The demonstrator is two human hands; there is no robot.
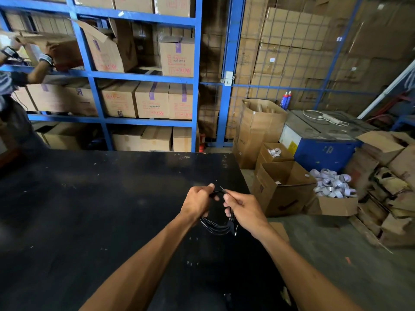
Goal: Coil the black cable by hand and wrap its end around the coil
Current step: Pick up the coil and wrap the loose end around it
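The black cable point(215, 227) is gathered into a coil of several loops, held above the black table point(101, 209) near its right edge. My left hand point(197, 202) grips the coil's upper left side. My right hand point(241, 206) pinches the cable's end between thumb and fingers at the coil's top right, with the tip sticking up past the fingers. The lower loops hang below both hands, and a small connector shows at the coil's lower right.
Blue shelving point(143, 75) full of cardboard boxes stands behind the table. Another person's arms point(33, 63) handle a box at the far left. Open cartons point(283, 187) and a box of white rolls point(332, 187) sit on the floor to the right.
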